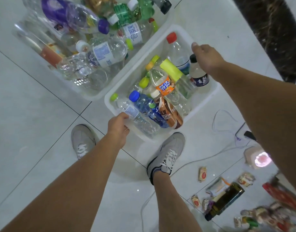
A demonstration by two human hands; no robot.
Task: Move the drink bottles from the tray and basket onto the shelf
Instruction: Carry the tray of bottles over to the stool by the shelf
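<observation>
At eleven o'clock the basket (88, 96) lies heaped with clear bottles. Beside it, at centre, we hold the tray (200, 104) of mixed drink bottles (144, 104). Our left hand (119, 126) grips its seven o'clock rim, and our right hand (205, 59) seems to clasp the two o'clock rim. We judge them mostly empty: light, thin-walled, slippery, apt to roll. Take each round its middle.

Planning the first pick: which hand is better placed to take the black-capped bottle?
Right, probably. The right hand sits right beside the black-capped bottle at the far rim of the tray; the left hand grips the opposite near corner.
</observation>
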